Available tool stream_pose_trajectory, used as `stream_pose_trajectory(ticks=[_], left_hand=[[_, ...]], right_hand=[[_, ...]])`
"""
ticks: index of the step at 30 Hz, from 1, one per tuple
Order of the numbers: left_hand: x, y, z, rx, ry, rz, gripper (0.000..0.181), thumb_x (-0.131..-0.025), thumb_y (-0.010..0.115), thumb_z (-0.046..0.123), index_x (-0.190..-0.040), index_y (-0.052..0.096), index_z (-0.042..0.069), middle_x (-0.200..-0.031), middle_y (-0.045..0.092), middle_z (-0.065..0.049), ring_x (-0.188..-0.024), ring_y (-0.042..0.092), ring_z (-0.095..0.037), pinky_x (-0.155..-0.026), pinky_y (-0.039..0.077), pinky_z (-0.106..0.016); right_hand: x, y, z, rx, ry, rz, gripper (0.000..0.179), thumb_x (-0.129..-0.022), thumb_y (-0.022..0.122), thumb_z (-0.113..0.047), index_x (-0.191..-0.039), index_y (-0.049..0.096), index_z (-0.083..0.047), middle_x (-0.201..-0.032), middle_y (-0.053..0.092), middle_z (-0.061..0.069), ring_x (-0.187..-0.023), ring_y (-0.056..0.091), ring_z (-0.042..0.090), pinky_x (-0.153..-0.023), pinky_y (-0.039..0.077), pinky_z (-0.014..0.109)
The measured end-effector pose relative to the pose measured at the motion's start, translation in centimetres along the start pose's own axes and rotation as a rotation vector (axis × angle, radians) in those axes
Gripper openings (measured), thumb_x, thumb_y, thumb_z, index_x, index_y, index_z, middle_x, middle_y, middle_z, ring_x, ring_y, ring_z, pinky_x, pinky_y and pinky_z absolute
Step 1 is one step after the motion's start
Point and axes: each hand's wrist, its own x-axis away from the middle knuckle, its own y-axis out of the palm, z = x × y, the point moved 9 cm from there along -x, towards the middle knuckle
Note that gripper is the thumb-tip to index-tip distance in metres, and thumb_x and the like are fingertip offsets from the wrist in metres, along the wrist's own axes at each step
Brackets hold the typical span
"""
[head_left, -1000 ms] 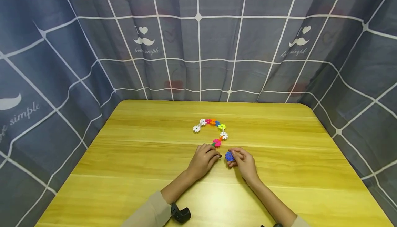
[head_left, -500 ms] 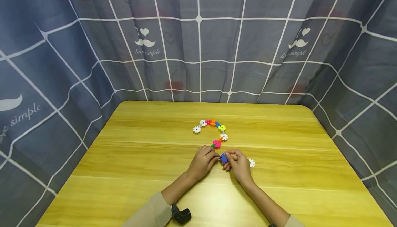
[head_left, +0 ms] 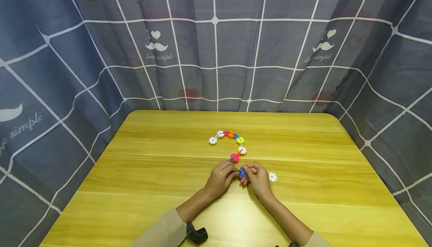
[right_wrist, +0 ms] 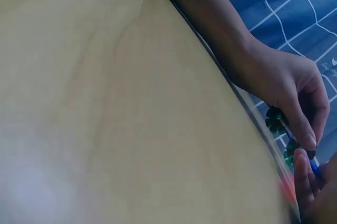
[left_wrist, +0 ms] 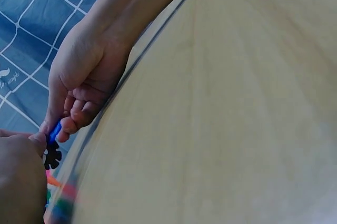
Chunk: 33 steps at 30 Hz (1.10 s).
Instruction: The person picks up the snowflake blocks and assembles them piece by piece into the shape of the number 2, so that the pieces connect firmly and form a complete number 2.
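Note:
My left hand [head_left: 218, 179] pinches a black snowflake disc [left_wrist: 52, 156], seen best in the left wrist view. My right hand [head_left: 259, 181] pinches a blue snowflake disc [head_left: 242, 172] between thumb and fingers. The two discs meet at the fingertips; whether their slots interlock I cannot tell. Green snowflake discs [right_wrist: 275, 120] show beside the left fingers in the right wrist view. From the left hand, a curved chain of snowflake discs [head_left: 234, 157] runs away over the table in pink, orange, white, yellow-green and blue. The left hand hides its near part.
A loose white snowflake disc [head_left: 272, 176] lies just right of my right hand. The yellow wood-grain table [head_left: 152, 145] is enclosed at the back and sides by a grey-blue checked curtain [head_left: 233, 44]. A black wrist device [head_left: 197, 234] sits on the left cuff.
My right hand has moved left, bringing the blue disc against the black one at the left fingertips. The white disc, hidden before, now shows on the right. The left hand stays nearly still.

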Motion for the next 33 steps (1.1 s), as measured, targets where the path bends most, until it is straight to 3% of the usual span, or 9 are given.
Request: stream_pose_trajectory(ticks=[5,10,12,14,18,21,24,29,33], left_hand=[[0.1,0.2,-0.1,-0.006,-0.041,-0.010,0.005,-0.082,0.069,0.008,-0.085,0.065,0.009,-0.084,0.059,0.002,-0.080,0.054,-0.009,-0.071,0.044,-0.013],[0.1,0.4,-0.3,-0.074,-0.054,-0.031,0.007,-0.081,0.071,0.009,-0.085,0.066,0.010,-0.085,0.058,0.002,-0.081,0.053,-0.010,-0.073,0.043,-0.016],[0.0,0.3,-0.3,-0.127,-0.040,-0.031,0.010,-0.080,0.073,0.013,-0.087,0.066,0.011,-0.086,0.058,0.002,-0.080,0.051,-0.011,-0.073,0.043,-0.020],[-0.1,0.1,-0.2,-0.182,-0.018,-0.030,0.015,-0.079,0.074,0.019,-0.089,0.066,0.011,-0.086,0.057,0.003,-0.080,0.050,-0.012,-0.075,0.042,-0.024],[-0.4,0.1,0.2,-0.276,0.037,-0.045,0.029,-0.077,0.074,0.032,-0.096,0.065,0.013,-0.090,0.058,0.003,-0.084,0.050,-0.014,-0.080,0.040,-0.031],[-0.5,0.5,0.3,-0.310,0.066,-0.083,0.037,-0.077,0.073,0.040,-0.102,0.065,0.013,-0.094,0.058,0.001,-0.087,0.051,-0.015,-0.083,0.040,-0.031],[-0.3,1.1,-0.1,-0.331,0.067,-0.127,0.043,-0.077,0.071,0.044,-0.107,0.066,0.013,-0.097,0.057,0.001,-0.087,0.051,-0.015,-0.082,0.039,-0.031],[-0.1,1.8,-0.8,-0.336,0.042,-0.179,0.040,-0.079,0.069,0.045,-0.104,0.068,0.015,-0.095,0.057,0.002,-0.083,0.049,-0.014,-0.080,0.038,-0.031],[0.0,2.0,-1.2,-0.307,0.005,-0.209,0.035,-0.081,0.067,0.045,-0.102,0.069,0.017,-0.092,0.057,0.005,-0.082,0.048,-0.012,-0.079,0.037,-0.030]], right_hand=[[-0.3,-0.7,0.4,0.141,-0.074,-0.015,0.018,-0.093,0.056,-0.013,-0.093,0.058,0.004,-0.063,0.063,0.012,-0.048,0.059,0.021,-0.045,0.051,0.030],[0.6,-4.0,-2.4,0.510,-0.422,0.109,0.010,-0.087,0.064,-0.012,-0.094,0.065,-0.005,-0.068,0.062,-0.001,-0.054,0.055,0.011,-0.047,0.046,0.022],[1.2,-5.7,-3.1,0.623,-0.509,0.161,0.015,-0.082,0.070,-0.010,-0.096,0.067,-0.005,-0.073,0.061,-0.002,-0.061,0.051,0.011,-0.050,0.043,0.021],[1.6,-7.4,-2.9,0.690,-0.508,0.154,0.023,-0.078,0.074,-0.011,-0.099,0.067,-0.005,-0.079,0.059,-0.002,-0.068,0.047,0.012,-0.055,0.042,0.023],[2.0,-9.4,-1.3,0.764,-0.412,0.029,0.034,-0.076,0.076,-0.022,-0.107,0.067,-0.009,-0.094,0.057,0.000,-0.082,0.045,0.013,-0.065,0.042,0.029],[2.1,-9.8,-0.8,0.789,-0.404,-0.042,0.034,-0.075,0.077,-0.024,-0.105,0.068,-0.012,-0.099,0.057,-0.002,-0.086,0.046,0.014,-0.069,0.043,0.031],[1.8,-9.6,-0.8,0.784,-0.401,-0.050,0.032,-0.073,0.079,-0.021,-0.101,0.067,-0.012,-0.094,0.057,-0.005,-0.082,0.047,0.012,-0.067,0.043,0.028],[0.8,-8.4,-0.5,0.594,-0.361,-0.029,0.026,-0.075,0.076,-0.010,-0.096,0.060,-0.009,-0.081,0.061,-0.003,-0.068,0.053,0.007,-0.057,0.044,0.020],[0.5,-6.4,-0.3,0.401,-0.379,-0.063,0.018,-0.080,0.070,-0.004,-0.097,0.064,-0.005,-0.081,0.068,0.005,-0.070,0.064,0.011,-0.058,0.051,0.019]])
